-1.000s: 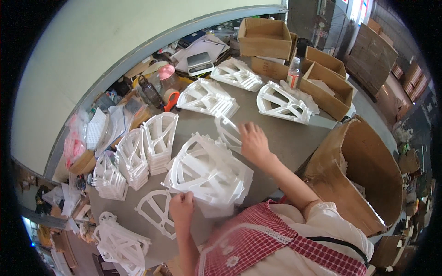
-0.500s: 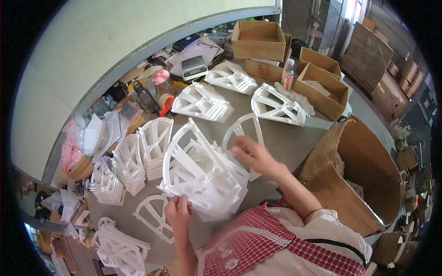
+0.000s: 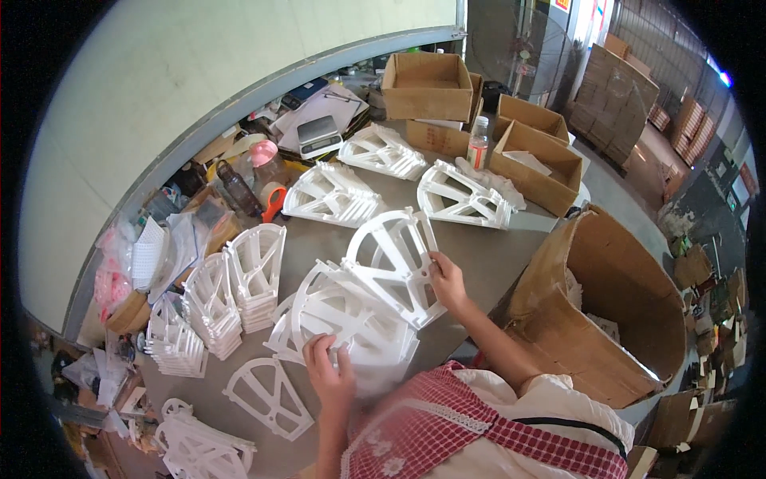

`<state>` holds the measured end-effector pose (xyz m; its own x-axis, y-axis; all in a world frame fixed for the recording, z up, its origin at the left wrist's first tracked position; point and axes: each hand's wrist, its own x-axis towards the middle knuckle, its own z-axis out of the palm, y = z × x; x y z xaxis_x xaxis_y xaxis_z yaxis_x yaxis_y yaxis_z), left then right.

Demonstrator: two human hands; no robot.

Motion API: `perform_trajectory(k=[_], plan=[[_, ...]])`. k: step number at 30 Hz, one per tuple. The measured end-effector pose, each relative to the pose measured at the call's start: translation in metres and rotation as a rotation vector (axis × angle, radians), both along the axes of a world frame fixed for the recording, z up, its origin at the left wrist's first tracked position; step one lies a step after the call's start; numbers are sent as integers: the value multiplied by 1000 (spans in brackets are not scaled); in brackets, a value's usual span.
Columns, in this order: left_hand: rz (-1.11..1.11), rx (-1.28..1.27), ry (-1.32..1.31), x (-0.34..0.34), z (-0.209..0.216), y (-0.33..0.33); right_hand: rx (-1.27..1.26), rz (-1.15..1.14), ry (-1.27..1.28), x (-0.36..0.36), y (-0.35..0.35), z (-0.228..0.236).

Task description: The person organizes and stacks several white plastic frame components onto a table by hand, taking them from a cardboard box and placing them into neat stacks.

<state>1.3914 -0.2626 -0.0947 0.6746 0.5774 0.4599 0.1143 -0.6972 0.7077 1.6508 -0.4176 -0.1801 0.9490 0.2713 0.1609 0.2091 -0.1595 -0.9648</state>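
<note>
A white fan-shaped plastic frame (image 3: 384, 277) is gripped at its right edge by my right hand (image 3: 448, 283). It is tilted above the loose pile of similar white frames (image 3: 351, 331) at the middle of the table, and another frame shows partly behind it. My left hand (image 3: 330, 374) is at the near left side of that pile, fingers curved and apart, with nothing seen in them. A single white frame (image 3: 271, 397) lies flat on the table to the left of this hand. In the near left corner sits another pile of white frames (image 3: 206, 447).
Neat stacks of white frames stand at the left (image 3: 257, 279) and at the back (image 3: 333, 195). Behind are orange-handled scissors (image 3: 274, 201), a small scale (image 3: 319, 136), a bottle (image 3: 478, 145) and cardboard boxes (image 3: 427, 100). A large open carton (image 3: 550, 319) stands right of the table.
My right hand has closed on a frame's right edge, where before it was open in the air. My left hand has let go of the upright frame, which has dropped back toward the pile.
</note>
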Motion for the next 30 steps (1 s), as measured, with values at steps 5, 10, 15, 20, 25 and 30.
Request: perform_trajectory(k=[5, 10, 15, 20, 25, 30], plan=[[38, 176, 95, -1, -1, 1, -201, -116, -169, 5, -6, 0], [81, 229, 223, -6, 4, 1, -512, -266, -493, 0, -9, 6], [120, 288, 201, -9, 4, 0, -508, -208, -616, 8, -28, -4], [125, 239, 190, -12, 3, 0, -485, -145, -584, 12, -39, -8], [136, 242, 200, -13, 5, 1, -360, -101, -576, 14, -46, 2], [133, 220, 219, -17, 2, 4, -491, -34, -561, 15, -42, 7]])
